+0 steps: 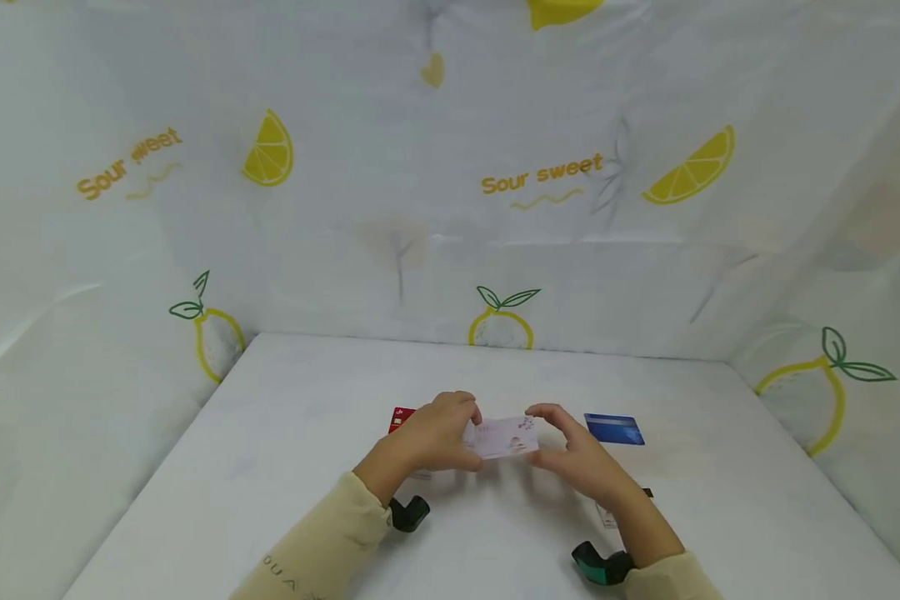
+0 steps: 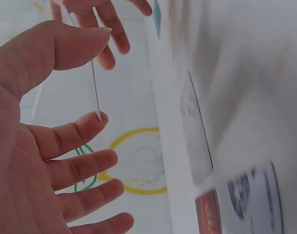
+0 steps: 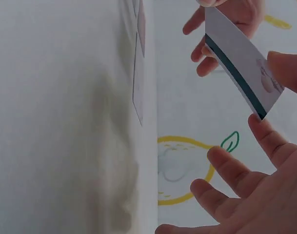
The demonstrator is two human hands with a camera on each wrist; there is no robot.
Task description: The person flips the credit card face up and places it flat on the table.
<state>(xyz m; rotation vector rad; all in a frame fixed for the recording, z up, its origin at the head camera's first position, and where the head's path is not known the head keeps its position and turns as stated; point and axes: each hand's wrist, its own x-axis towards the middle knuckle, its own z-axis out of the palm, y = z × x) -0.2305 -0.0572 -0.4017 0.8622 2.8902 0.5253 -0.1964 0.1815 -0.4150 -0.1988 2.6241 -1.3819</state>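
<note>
Pale card (image 1: 508,437) hovers, left grip (image 1: 441,433) part-covering red card (image 1: 400,417).

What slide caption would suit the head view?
Left hand and right hand hold a pale pink card above a white table.

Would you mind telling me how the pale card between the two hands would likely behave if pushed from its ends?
The pale card is probably light, being so thin. It seems unlikely to flop, since it spans the left hand and right hand without visibly drooping. Pushed endwise, it might bow, given its slender edge.
</note>
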